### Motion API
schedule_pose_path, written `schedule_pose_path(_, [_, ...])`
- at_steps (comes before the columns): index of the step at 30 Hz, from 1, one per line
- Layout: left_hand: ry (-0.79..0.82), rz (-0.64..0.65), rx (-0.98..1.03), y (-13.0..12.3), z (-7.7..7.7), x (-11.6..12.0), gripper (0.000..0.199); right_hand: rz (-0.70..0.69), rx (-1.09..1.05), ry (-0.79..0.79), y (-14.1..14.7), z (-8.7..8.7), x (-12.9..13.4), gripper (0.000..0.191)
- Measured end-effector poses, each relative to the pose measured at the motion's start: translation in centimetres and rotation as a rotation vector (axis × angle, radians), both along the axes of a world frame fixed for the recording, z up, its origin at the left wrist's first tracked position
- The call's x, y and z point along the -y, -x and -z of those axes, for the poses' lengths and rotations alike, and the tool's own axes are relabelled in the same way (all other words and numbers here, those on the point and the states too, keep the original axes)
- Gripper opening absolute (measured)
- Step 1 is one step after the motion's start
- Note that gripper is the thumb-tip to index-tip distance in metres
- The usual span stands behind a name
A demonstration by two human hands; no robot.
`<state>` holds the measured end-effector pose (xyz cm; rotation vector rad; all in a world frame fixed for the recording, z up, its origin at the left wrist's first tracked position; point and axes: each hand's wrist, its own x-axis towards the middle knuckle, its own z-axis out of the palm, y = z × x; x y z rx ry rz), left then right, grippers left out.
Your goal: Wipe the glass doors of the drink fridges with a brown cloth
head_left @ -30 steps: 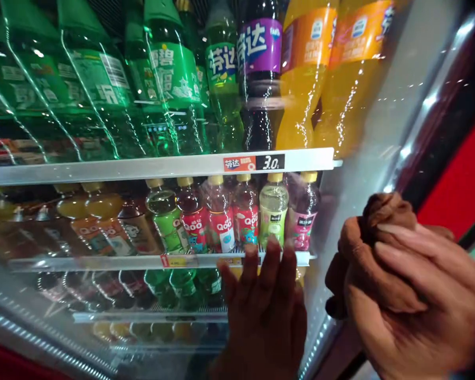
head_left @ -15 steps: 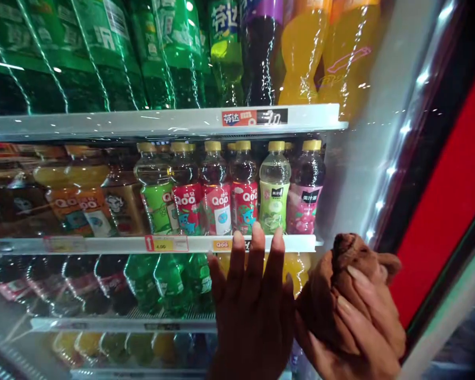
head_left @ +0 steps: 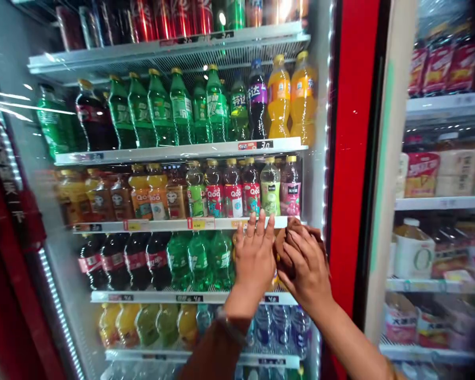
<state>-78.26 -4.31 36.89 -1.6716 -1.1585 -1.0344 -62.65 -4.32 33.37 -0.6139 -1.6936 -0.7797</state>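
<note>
My left hand is spread against the glass door of a drinks fridge, fingers up, palm away from me; nothing is in it. Beside it on the right, my right hand is closed round a bunched brown cloth, which appears to press on the glass. Part of the cloth is hidden behind my fingers. Behind the glass, just above my hands, stand a pale green-labelled bottle and a pink-labelled bottle.
Shelves of bottles fill the fridge, with green bottles above and red cans at the top. A red frame runs down the right side. Beyond it are shelves with cartons and a white jug.
The view has drawn back and more of the fridge shows. My left hand stays spread near the glass; the right still grips the cloth, its back now turned more towards me.
</note>
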Motion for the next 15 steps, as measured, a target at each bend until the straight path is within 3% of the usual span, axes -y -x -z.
schedule_pose_path(6, [0.163,-0.035,-0.098,1.4,1.7,2.1,0.07,0.007,0.086,0.098,-0.9,-1.0,0.9,0.059])
schedule_pose_path(12, [0.191,-0.095,-0.256,3.7,2.2,3.4,0.064,0.067,0.138,0.206,-1.2,2.0,2.9,0.058])
schedule_pose_path(15, [0.163,-0.126,-0.268,3.8,2.6,2.8,0.065,0.055,0.252,0.169,-2.1,1.5,3.0,0.058])
